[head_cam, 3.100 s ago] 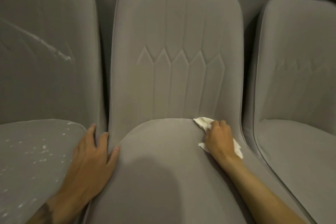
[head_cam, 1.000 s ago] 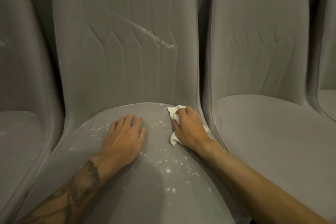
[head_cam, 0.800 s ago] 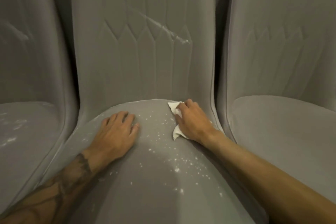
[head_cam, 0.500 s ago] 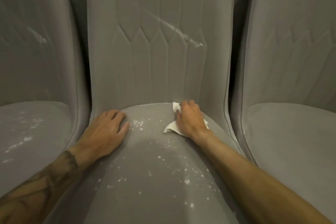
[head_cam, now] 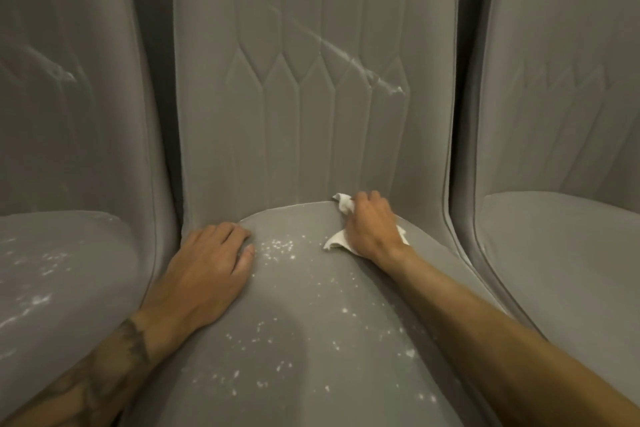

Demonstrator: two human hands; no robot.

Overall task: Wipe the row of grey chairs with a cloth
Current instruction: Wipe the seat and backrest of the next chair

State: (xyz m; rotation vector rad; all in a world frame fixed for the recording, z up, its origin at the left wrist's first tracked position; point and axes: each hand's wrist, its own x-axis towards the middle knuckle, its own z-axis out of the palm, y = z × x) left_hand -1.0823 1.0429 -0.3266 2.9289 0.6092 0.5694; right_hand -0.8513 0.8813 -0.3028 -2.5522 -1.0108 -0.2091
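Head view, looking down onto three grey chairs standing side by side. On my feed the middle chair (head_cam: 311,121) fills the centre, with its stitched backrest upright and its seat running towards the camera.

The right hand (head_cam: 372,229) lies at the rear right of that seat, just where the seat meets the backrest. Its fingers are curled over a crumpled white cloth (head_cam: 337,239) and press it onto the upholstery. One corner of the cloth sticks out past the knuckles and another shows below the palm. I cannot tell whether the upper corner touches the backrest.

The left hand (head_cam: 204,270) rests palm down at the rear left of the same seat. Its fingers are relaxed and hold nothing. A dark tattoo (head_cam: 128,347) marks the forearm behind it.

White specks (head_cam: 277,246) are scattered over the seat between the two hands and nearer the camera. A pale streak (head_cam: 360,66) runs aslant across the backrest.

The left chair (head_cam: 69,114) carries similar white marks on its seat and back. The right chair (head_cam: 554,156) shows plain grey fabric.
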